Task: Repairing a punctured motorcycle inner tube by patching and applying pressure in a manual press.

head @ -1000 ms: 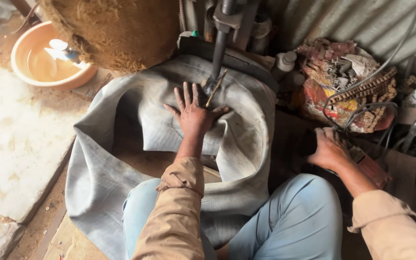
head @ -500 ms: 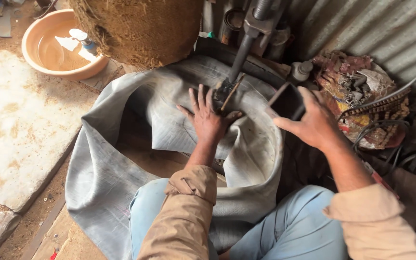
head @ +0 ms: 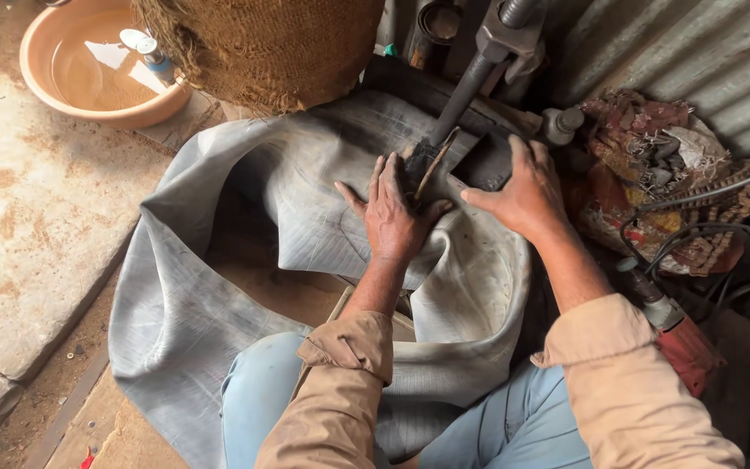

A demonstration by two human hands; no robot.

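Grey rubber fills the middle of the frame: we see a large inner tube [head: 219, 287] lying slack and folded across the person's lap and onto the floor, its upper fold pushed under a metal press [head: 470, 78] at upper centre. The left hand [head: 397, 213] lies flat on that fold with the fingers spread, pressing the rubber down just beside the foot of the press. The right hand [head: 523, 191] sits just to its right, fingers curled over a dark flat block [head: 483, 161] which it grips at the edge of the tube; a thin stick [head: 434, 165] stands tilted between the two hands.

Further out, at upper left of the frame, we find an orange basin [head: 41, 82] of muddy water with a small bottle [head: 145, 48] floating in it, on a pale stone slab. A coarse brown sack [head: 262, 48] hangs at top centre. At right, against a corrugated metal wall [head: 705, 52], lies a heap of rags [head: 661, 165], and at lower right a red-handled tool [head: 679, 334] with cables.
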